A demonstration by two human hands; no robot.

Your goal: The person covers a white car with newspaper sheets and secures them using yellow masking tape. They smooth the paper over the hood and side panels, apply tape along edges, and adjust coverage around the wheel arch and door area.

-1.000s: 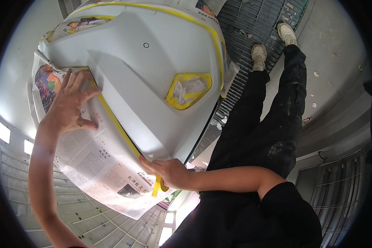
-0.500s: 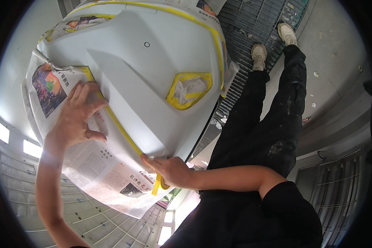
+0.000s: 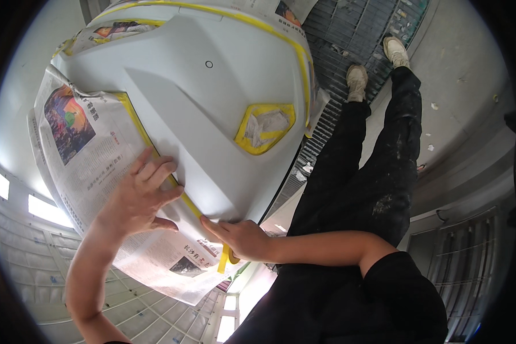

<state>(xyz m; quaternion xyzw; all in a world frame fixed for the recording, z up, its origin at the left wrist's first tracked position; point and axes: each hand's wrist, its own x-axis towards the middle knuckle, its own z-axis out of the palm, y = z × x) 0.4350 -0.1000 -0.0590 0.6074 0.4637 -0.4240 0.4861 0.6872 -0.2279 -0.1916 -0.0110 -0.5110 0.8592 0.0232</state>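
Yellow masking tape (image 3: 136, 118) runs along the edge of a light grey car bumper (image 3: 172, 51) and joins a newspaper sheet (image 3: 103, 157) to it. My left hand (image 3: 140, 195) lies over the paper with fingers and thumb apart, its fingertips on the tape line about midway along. Near the lower end of that line, my right hand (image 3: 243, 238) is closed round a roll of yellow masking tape (image 3: 233, 257), mostly hidden under the palm. Its forefinger touches the panel edge. A loose yellow strip (image 3: 222, 261) hangs below that hand.
A paper-covered opening (image 3: 266, 127) framed in yellow tape lies at the panel's right. More taped newspaper (image 3: 120, 30) covers the far left. Beyond the panel is a metal floor grating (image 3: 350, 34) with scraps on it. My legs (image 3: 350, 166) stand to the right.
My left hand has slid down along the tape line, nearer to my right hand. The right hand stays almost in place, still holding the tape roll.
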